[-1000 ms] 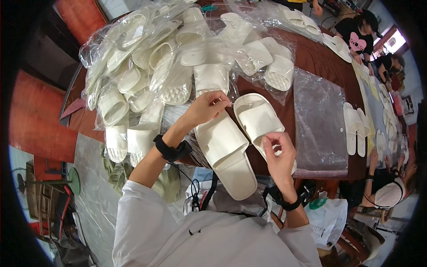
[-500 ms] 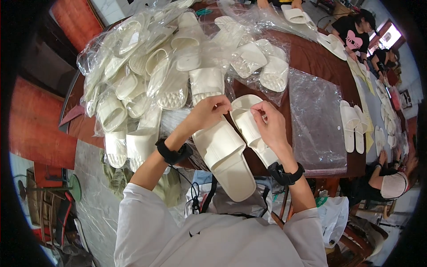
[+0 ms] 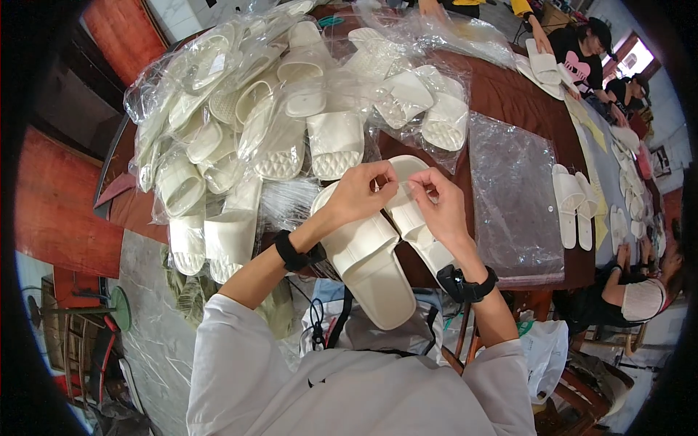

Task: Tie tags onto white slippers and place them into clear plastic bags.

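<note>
Two cream slide slippers lie side by side before me. The left slipper (image 3: 378,287) juts past the table edge toward me; the right slipper (image 3: 411,219) is partly covered by my hands. Above their far ends, my left hand (image 3: 363,191) pinches thumb and forefinger together. My right hand (image 3: 440,207) makes a similar pinch close beside it, fingertips nearly meeting. Whatever they grip is too fine to make out. Black bands circle both wrists.
Bagged cream slippers (image 3: 251,109) heap up at the far left. Flat clear plastic bags (image 3: 512,196) lie right of my hands, on the brown tablecloth (image 3: 509,83). Another pair of slippers (image 3: 574,203) sits farther right. Co-workers handle slippers along the table, one hand (image 3: 539,36) at the far right.
My left hand has moved right, closing the gap to my right hand; the thin pale strand between them no longer shows clearly. A co-worker's hand has brought a slipper to the far right.
</note>
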A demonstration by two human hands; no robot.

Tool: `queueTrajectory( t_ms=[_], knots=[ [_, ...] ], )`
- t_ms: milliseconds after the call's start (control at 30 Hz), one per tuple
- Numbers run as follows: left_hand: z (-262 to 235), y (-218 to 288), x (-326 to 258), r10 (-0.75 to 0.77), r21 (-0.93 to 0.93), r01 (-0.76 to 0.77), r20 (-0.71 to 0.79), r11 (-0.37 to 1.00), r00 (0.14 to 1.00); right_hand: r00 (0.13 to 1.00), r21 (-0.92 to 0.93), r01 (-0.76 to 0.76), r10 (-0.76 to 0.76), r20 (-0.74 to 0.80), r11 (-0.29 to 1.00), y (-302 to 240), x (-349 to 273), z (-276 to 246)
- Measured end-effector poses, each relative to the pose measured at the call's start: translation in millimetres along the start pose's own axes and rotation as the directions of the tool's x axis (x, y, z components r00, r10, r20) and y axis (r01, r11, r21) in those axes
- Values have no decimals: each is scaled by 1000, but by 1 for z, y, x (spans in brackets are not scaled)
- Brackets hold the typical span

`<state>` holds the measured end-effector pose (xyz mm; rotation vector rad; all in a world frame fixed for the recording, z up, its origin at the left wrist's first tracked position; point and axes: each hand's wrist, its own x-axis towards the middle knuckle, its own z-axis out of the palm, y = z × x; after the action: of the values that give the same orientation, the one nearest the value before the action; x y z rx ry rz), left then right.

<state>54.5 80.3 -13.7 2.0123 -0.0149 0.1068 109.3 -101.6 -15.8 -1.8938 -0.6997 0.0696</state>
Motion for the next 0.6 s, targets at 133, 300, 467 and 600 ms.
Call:
queueTrajectory(
  t_ms=[133,300,467,600],
  knots=[
    [1,0,1,9,19,-9,7,1000,1000,1000,25,2,-3,25,1000,2,-1,-1],
    [5,-4,1,82,-47,-83,-11,995,997,996,-48,73,-71,53,996,1,-2,-2],
    [10,-6,0,64,-37,-64,-26,997,998,981,-151,188,-179,69,971,4,-3,2],
    [14,-3,-2,14,-76,-18,-55,997,998,979,-188,200,-189,76,962,2,-2,3]
  ],
)
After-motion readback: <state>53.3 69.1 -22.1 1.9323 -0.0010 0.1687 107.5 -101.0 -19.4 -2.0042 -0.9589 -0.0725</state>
